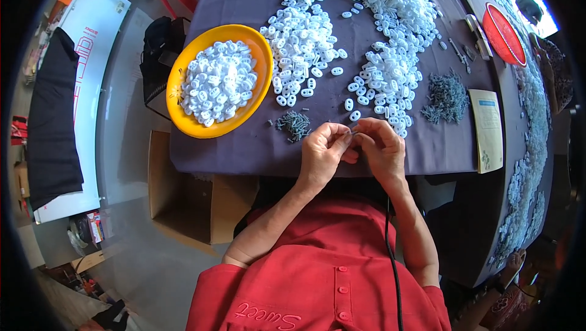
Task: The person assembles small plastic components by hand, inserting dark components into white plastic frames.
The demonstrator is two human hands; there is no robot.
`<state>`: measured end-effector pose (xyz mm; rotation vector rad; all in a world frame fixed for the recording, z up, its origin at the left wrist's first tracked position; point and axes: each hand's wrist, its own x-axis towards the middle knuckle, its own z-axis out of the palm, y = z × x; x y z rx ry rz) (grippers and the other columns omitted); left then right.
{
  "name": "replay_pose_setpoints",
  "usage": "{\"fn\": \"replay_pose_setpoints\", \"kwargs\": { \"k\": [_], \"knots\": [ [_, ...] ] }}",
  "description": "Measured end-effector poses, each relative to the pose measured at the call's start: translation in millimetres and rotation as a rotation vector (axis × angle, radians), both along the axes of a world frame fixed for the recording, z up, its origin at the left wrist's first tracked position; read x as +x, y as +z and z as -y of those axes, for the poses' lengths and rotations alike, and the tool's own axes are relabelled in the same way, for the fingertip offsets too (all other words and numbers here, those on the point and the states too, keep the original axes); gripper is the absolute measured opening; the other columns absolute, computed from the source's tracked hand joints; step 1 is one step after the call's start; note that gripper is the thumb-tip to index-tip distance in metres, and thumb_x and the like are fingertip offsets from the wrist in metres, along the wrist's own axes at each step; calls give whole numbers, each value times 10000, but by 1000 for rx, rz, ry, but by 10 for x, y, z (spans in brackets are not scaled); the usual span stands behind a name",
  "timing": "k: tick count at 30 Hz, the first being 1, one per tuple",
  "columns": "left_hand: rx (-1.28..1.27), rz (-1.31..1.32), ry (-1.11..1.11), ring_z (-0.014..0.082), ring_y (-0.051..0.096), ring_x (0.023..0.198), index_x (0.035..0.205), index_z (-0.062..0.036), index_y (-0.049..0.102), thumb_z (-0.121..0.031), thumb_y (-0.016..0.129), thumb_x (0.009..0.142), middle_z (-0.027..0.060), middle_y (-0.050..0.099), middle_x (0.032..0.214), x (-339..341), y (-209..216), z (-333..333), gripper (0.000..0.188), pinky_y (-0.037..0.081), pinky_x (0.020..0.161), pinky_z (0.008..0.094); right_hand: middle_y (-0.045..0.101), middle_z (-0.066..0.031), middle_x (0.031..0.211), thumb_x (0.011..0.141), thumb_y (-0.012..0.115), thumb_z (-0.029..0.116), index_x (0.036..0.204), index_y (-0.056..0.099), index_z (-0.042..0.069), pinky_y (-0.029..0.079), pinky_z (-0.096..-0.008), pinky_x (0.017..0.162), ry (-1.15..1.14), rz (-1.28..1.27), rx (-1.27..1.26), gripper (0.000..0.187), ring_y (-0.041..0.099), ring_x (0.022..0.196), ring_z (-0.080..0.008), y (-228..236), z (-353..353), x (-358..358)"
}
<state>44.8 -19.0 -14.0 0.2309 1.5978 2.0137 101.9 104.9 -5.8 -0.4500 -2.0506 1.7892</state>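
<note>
My left hand (322, 152) and my right hand (386, 151) meet fingertip to fingertip over the table's near edge. Both are closed in a pinch around something tiny, mostly hidden by the fingers. Beyond them spreads a long curved heap of small white oval plastic pieces with holes (390, 56); its near end almost touches my right fingers. Left of my left hand lies a small pile of short dark grey pins (294, 125). A larger pile of similar grey pieces (447, 98) sits to the right of my right hand.
A yellow bowl (175, 96) full of white pieces stands at the left table edge. At the right lie a booklet (486, 129), some small tools (459, 53) and a red basket (504, 34). Below the left edge is an open cardboard box (183, 193). Another person's hand (516, 262) shows lower right.
</note>
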Motion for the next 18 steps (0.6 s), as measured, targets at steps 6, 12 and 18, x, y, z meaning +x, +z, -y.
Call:
{"fn": "replay_pose_setpoints", "kwargs": {
  "k": [6, 12, 18],
  "knots": [
    [96, 115, 44, 146, 612, 573, 929, 17, 542, -75, 567, 866, 96, 609, 753, -52, -27, 88, 114, 548, 527, 278, 595, -94, 849, 717, 613, -40, 933, 604, 32, 468, -291, 588, 39, -32, 746, 227, 597, 681, -216, 95, -186, -171],
    [110, 123, 70, 139, 608, 569, 923, 14, 552, -76, 573, 861, 91, 607, 752, -39, -46, 113, 111, 542, 515, 268, 552, -101, 886, 719, 628, 13, 929, 602, 51, 466, -362, 667, 178, 89, 895, 215, 573, 804, -290, 58, -159, -291],
    [117, 114, 55, 123, 595, 554, 922, 10, 564, -72, 583, 853, 77, 607, 753, -52, -21, 87, 110, 534, 503, 253, 586, -80, 833, 794, 587, 27, 933, 606, 40, 474, -332, 613, 112, 10, 885, 142, 599, 720, -239, 31, -194, -284]
  ]
}}
